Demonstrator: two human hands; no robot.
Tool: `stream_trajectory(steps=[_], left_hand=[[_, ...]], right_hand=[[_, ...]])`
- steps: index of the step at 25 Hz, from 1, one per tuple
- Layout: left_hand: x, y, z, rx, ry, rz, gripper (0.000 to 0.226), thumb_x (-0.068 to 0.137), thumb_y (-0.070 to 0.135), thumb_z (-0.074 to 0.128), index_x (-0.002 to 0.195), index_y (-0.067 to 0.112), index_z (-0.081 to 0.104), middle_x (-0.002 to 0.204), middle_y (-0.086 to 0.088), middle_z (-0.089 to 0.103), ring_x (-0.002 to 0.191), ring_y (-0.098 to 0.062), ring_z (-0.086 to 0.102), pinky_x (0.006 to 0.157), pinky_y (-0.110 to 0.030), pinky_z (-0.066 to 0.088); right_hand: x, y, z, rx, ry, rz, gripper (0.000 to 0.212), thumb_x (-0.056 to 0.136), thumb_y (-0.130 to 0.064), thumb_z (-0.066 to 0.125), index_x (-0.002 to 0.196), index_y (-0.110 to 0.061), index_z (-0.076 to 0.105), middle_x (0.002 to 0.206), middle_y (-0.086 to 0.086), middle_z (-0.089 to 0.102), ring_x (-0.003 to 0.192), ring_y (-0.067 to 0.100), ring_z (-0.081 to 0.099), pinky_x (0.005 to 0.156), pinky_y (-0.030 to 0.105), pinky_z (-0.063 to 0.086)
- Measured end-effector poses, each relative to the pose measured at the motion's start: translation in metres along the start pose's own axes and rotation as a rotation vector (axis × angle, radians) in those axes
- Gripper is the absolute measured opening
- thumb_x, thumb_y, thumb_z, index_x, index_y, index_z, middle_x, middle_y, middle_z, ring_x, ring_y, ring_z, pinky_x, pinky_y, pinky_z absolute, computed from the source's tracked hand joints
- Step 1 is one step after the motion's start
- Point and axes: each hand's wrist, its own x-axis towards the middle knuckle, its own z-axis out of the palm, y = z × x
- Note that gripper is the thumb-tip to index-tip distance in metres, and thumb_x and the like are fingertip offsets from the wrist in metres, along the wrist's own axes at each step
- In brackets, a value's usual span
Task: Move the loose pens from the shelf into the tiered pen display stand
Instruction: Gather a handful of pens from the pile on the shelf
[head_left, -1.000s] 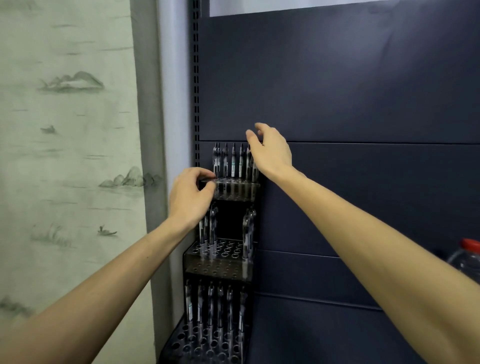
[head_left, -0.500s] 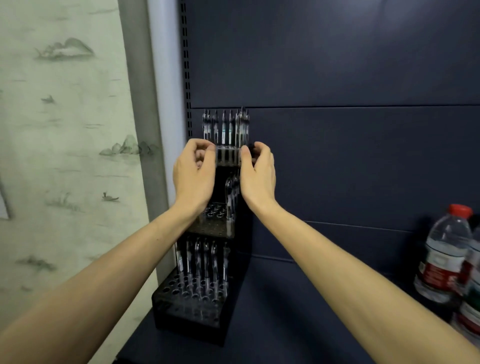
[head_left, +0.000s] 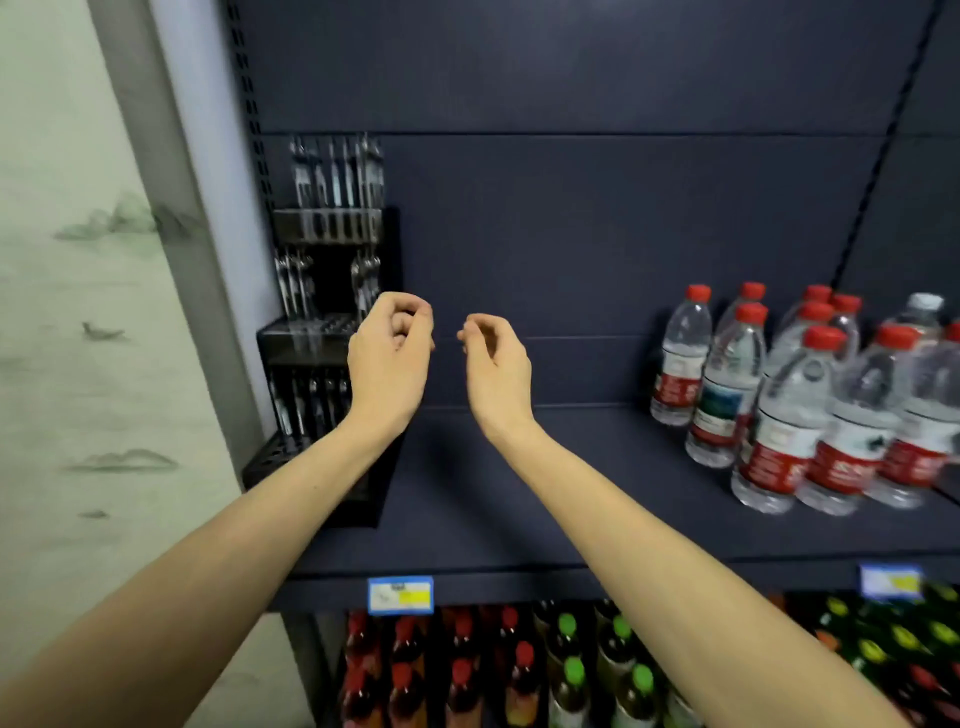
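Observation:
The black tiered pen display stand (head_left: 326, 226) stands at the left end of the dark shelf (head_left: 519, 493), against the upright. Pens (head_left: 337, 176) stand in its top tier, with more in the middle and bottom tiers. My left hand (head_left: 387, 364) hovers just right of the middle tier, fingers loosely curled and holding nothing. My right hand (head_left: 498, 369) hangs beside it, apart from the stand, also loosely curled and holding nothing. I see no loose pens on the shelf board.
Several water bottles with red caps (head_left: 789, 405) crowd the right part of the shelf. A blue and yellow price tag (head_left: 400, 594) sits on the shelf's front edge. Bottled drinks (head_left: 493, 670) fill the shelf below. A painted wall (head_left: 78, 312) lies to the left.
Both hands have let go of the stand's top tier and dropped lower, drawing back to the right. The view has tilted down, showing the shelf board and bottles.

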Motion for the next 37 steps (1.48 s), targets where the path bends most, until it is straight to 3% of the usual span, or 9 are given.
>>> stream_trajectory(steps=[6,13,18,22,25,28,32,34,37], left_hand=[[-0.062,0.020,0.071,-0.100,-0.184,-0.053,0.011,0.102,0.027,0.055,0.093,0.024,0.062,0.062,0.011,0.065,0.060,-0.005,0.055,0.073,-0.033,0.050],[-0.154,0.059,0.189,-0.282,-0.423,-0.115,0.010,0.101,0.024,0.055,0.094,0.027,0.061,0.064,0.008,0.066,0.055,-0.006,0.053,0.066,-0.039,0.045],[-0.213,0.092,0.297,-0.331,-0.573,-0.150,0.007,0.092,0.033,0.056,0.094,0.034,0.062,0.074,0.003,0.068,0.063,-0.019,0.060,0.063,-0.044,0.052],[-0.268,0.137,0.394,-0.352,-0.696,-0.095,0.016,0.096,0.018,0.054,0.096,0.033,0.062,0.085,0.001,0.071,0.060,-0.012,0.063,0.061,-0.031,0.049],[-0.319,0.161,0.462,-0.350,-0.780,-0.111,0.015,0.099,0.019,0.055,0.100,0.032,0.063,0.089,0.004,0.072,0.064,-0.009,0.067,0.065,-0.037,0.053],[-0.372,0.186,0.534,-0.338,-0.870,-0.114,0.015,0.101,0.019,0.058,0.112,0.025,0.066,0.100,0.011,0.072,0.081,-0.004,0.071,0.078,-0.043,0.061],[-0.410,0.211,0.610,-0.236,-0.936,0.041,0.027,0.101,0.019,0.058,0.127,0.020,0.067,0.120,0.008,0.067,0.094,0.012,0.061,0.087,-0.022,0.055],[-0.422,0.217,0.649,-0.174,-1.009,0.146,0.031,0.102,0.021,0.057,0.131,0.020,0.065,0.127,0.006,0.064,0.103,0.005,0.061,0.090,-0.020,0.052],[-0.438,0.220,0.710,-0.056,-1.106,0.295,0.035,0.103,0.025,0.054,0.136,0.017,0.061,0.137,0.003,0.059,0.122,-0.013,0.058,0.103,-0.033,0.049]], right_hand=[[-0.055,0.010,-0.101,-0.049,0.184,0.008,0.018,0.105,-0.022,0.052,0.116,-0.021,0.066,0.102,-0.008,0.073,0.091,0.004,0.068,0.079,0.012,0.050],[-0.102,0.041,-0.242,-0.169,0.406,-0.016,0.019,0.106,-0.022,0.050,0.111,-0.022,0.068,0.087,-0.008,0.073,0.085,0.011,0.069,0.083,0.041,0.058],[-0.130,0.063,-0.378,-0.236,0.584,0.020,0.019,0.103,-0.028,0.051,0.101,-0.028,0.069,0.082,-0.003,0.074,0.075,0.022,0.069,0.076,0.050,0.057],[-0.155,0.075,-0.513,-0.281,0.717,0.106,0.016,0.101,-0.020,0.057,0.098,-0.020,0.072,0.077,0.000,0.074,0.067,0.014,0.068,0.069,0.036,0.056],[-0.177,0.083,-0.593,-0.308,0.757,0.187,0.018,0.100,-0.014,0.057,0.094,-0.014,0.074,0.075,0.001,0.074,0.060,0.008,0.065,0.062,0.024,0.050],[-0.192,0.097,-0.671,-0.389,0.822,0.245,0.019,0.100,-0.024,0.056,0.097,-0.026,0.075,0.081,-0.007,0.076,0.071,0.007,0.070,0.072,0.033,0.056],[-0.197,0.110,-0.755,-0.558,0.829,0.292,0.026,0.102,-0.035,0.052,0.118,-0.027,0.071,0.109,-0.013,0.073,0.102,0.006,0.066,0.094,0.035,0.053],[-0.196,0.119,-0.796,-0.687,0.802,0.309,0.034,0.104,-0.036,0.050,0.129,-0.022,0.067,0.125,-0.005,0.068,0.117,0.012,0.061,0.102,0.036,0.049],[-0.194,0.139,-0.856,-0.921,0.717,0.364,0.040,0.105,-0.037,0.048,0.137,-0.016,0.061,0.138,0.003,0.062,0.131,0.021,0.053,0.107,0.039,0.044]])
